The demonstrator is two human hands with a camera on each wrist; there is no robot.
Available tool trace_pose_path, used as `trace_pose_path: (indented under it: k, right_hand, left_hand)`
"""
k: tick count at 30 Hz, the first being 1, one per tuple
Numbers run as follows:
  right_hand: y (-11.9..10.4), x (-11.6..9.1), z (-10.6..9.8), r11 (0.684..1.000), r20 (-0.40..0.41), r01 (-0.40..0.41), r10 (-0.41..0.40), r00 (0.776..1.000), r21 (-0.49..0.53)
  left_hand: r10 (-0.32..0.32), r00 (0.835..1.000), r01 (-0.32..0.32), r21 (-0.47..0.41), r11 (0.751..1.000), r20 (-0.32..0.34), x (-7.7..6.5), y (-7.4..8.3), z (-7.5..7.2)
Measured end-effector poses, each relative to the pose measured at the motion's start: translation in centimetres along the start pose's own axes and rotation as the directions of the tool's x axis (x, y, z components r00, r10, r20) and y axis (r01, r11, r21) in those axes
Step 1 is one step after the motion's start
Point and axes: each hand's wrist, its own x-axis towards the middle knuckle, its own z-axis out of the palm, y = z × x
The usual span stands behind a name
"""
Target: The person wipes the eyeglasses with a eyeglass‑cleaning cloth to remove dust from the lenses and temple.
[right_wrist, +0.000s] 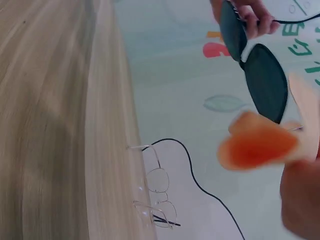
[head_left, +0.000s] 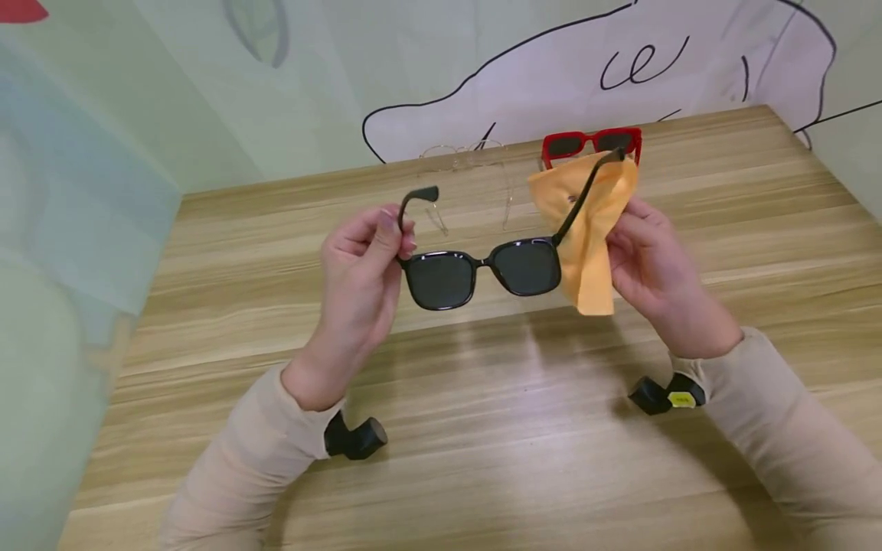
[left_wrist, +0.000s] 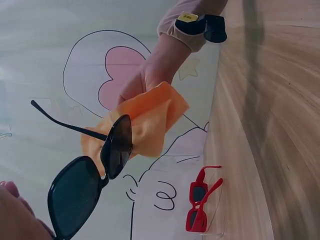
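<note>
Black sunglasses are held above the wood-grained table, temples unfolded toward the far side. The left temple is pinched near its hinge by the left hand. An orange cloth is gripped between the fingers of the right hand, behind the right temple; contact cannot be confirmed. Red-framed sunglasses and thin-rimmed glasses are seen toward the far edge. The frame is judged light and stiff, its glossy lenses easily smudged; it is best grasped near the hinges. The cloth appears soft.
</note>
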Motion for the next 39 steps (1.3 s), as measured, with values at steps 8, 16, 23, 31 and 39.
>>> trace_pose_path:
  k: [8,16,23,31,39]
  right_hand:
    - [0.6,-0.6,-0.3,0.854,0.351,0.160,0.028,0.936,-0.495]
    - [0.8,-0.5,0.8,0.642,0.196,0.226,-0.120,0.973,-0.732]
    - [1.3,-0.3,1.8,0.239,0.128,0.224,-0.361,0.924,-0.945]
    - [1.4,0.1,2.4,0.017,0.196,0.237,-0.510,0.838,-0.971]
    - [1.1,0.2,2.7,0.028,0.200,0.254,-0.535,0.820,-0.967]
  left_hand:
    - [0.015,1.000,-0.015,-0.041,0.999,-0.009,0.1,0.1,0.4]
    - [-0.036,0.999,0.036,-0.021,0.999,0.003,-0.1,0.1,0.5]
    - [-0.152,0.988,0.149,0.080,0.986,0.022,-0.7,0.3,1.6]
    - [-0.176,0.983,0.167,0.137,0.976,0.058,-1.0,0.0,2.6]
    - [-0.220,0.974,0.206,0.184,0.961,0.055,-1.1,-0.6,2.6]
